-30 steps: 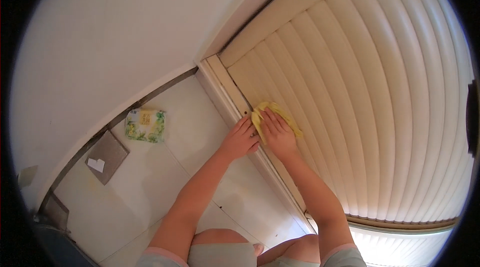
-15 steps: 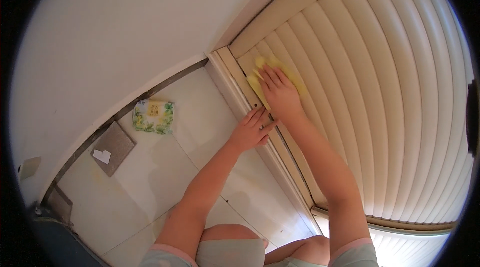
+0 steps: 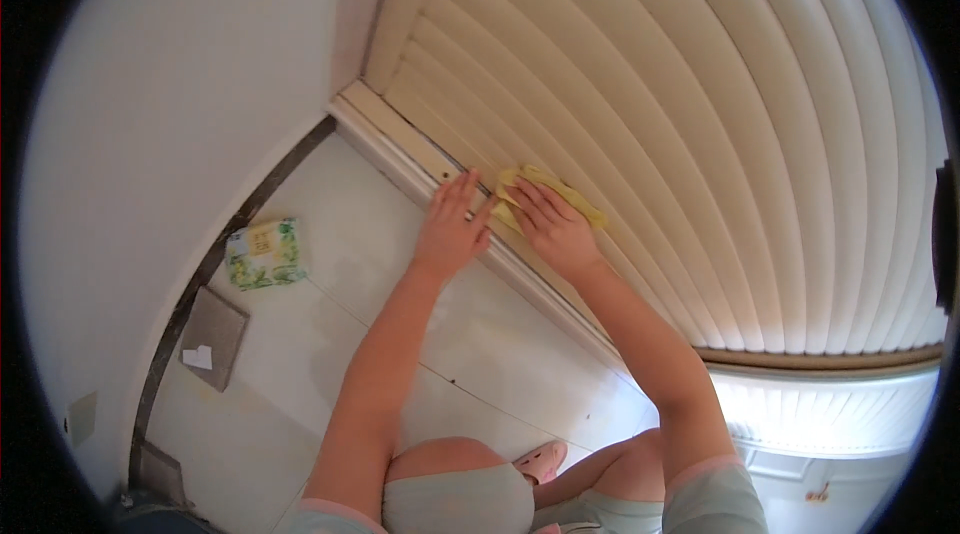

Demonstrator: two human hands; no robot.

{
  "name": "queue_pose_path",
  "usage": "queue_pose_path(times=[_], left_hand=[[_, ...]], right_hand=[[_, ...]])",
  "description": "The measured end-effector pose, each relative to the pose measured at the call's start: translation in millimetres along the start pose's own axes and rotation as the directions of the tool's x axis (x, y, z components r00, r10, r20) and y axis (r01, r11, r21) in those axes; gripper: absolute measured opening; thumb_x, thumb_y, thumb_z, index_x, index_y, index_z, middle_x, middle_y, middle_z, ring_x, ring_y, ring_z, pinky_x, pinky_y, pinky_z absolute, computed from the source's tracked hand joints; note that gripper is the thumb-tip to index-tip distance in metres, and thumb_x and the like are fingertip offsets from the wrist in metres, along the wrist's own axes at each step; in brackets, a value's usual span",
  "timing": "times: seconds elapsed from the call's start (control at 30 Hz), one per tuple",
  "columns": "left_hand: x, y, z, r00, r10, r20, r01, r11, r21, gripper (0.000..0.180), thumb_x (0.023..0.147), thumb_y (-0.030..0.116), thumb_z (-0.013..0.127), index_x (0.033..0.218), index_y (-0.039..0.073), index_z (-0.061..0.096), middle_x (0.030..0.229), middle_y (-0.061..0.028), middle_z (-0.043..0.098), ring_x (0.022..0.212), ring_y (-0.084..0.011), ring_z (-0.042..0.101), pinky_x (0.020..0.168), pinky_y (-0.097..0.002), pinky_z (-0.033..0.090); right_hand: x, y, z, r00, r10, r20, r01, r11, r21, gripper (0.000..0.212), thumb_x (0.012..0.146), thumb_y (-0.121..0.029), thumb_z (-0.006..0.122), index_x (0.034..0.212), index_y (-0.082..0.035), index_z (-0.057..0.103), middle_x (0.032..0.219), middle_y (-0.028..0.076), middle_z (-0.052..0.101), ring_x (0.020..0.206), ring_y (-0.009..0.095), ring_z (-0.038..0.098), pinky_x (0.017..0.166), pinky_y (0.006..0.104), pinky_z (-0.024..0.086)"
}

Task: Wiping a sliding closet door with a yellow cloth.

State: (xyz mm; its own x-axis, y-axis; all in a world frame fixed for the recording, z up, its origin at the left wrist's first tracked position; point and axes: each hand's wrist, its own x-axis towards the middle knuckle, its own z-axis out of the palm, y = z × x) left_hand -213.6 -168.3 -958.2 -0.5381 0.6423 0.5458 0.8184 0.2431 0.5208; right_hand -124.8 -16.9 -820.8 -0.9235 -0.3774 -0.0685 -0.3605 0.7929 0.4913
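Note:
My right hand [image 3: 558,232] presses a yellow cloth [image 3: 575,196] flat against the cream ribbed panel [image 3: 640,124], close to the panel's lower edge. The cloth spreads out past the fingertips, and its part under the palm is hidden. Just left of it, my left hand [image 3: 455,232] rests on the cream frame rail [image 3: 405,139] with its fingers stretched out, wearing a ring. The fingertips lie beside a small dark hole in the rail. Nothing shows in this hand.
On the white tiled floor to the left lie a green-and-white soft pack [image 3: 266,254] and a brown square tile [image 3: 216,337] with white paper on it. A white wall [image 3: 200,84] with dark skirting bounds the left. My bent knees and a pink shoe [image 3: 541,461] are at the bottom.
The yellow cloth under my right hand has moved along the panel, away from its far left corner. My left hand stays on the rail near the hole. The view has turned.

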Motion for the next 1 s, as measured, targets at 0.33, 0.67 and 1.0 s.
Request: queue_pose_path(times=[0.33, 0.67, 1.0], left_hand=[[2, 9, -10, 0.998, 0.049, 0.042, -0.058, 0.972, 0.226, 0.058, 0.084, 0.022, 0.056, 0.141, 0.024, 0.048, 0.149, -0.0198, 0.035, 0.136, -0.0336, 0.036, 0.112, -0.0498, 0.027], [3, 14, -20, 0.991, 0.091, 0.101, -0.116, 0.949, 0.291, 0.054, 0.088, 0.022, 0.054, 0.142, 0.021, 0.046, 0.149, -0.0214, 0.034, 0.134, -0.0348, 0.038, 0.112, -0.0499, 0.028], [3, 14, -20, 0.988, 0.077, 0.133, -0.119, 0.929, 0.349, 0.057, 0.09, 0.023, 0.053, 0.145, 0.024, 0.041, 0.149, -0.0208, 0.034, 0.135, -0.0337, 0.037, 0.113, -0.0475, 0.027]], right_hand=[[-275, -5, 7, 0.981, 0.049, 0.189, -0.055, 0.998, 0.024, 0.033, 0.085, -0.012, 0.054, 0.115, -0.004, 0.062, 0.141, 0.007, 0.052, 0.131, 0.016, 0.047, 0.111, 0.0326, 0.034], [-321, -43, -16, 0.902, 0.423, 0.085, -0.426, 0.904, 0.03, 0.023, 0.081, -0.008, 0.06, 0.103, -0.005, 0.067, 0.125, 0.004, 0.063, 0.123, 0.016, 0.053, 0.1, 0.0397, 0.042], [-335, -65, -2, 0.694, 0.709, 0.121, -0.72, 0.683, 0.126, 0.016, 0.075, -0.006, 0.06, 0.088, -0.001, 0.068, 0.104, 0.01, 0.069, 0.108, 0.023, 0.061, 0.089, 0.0408, 0.047]])
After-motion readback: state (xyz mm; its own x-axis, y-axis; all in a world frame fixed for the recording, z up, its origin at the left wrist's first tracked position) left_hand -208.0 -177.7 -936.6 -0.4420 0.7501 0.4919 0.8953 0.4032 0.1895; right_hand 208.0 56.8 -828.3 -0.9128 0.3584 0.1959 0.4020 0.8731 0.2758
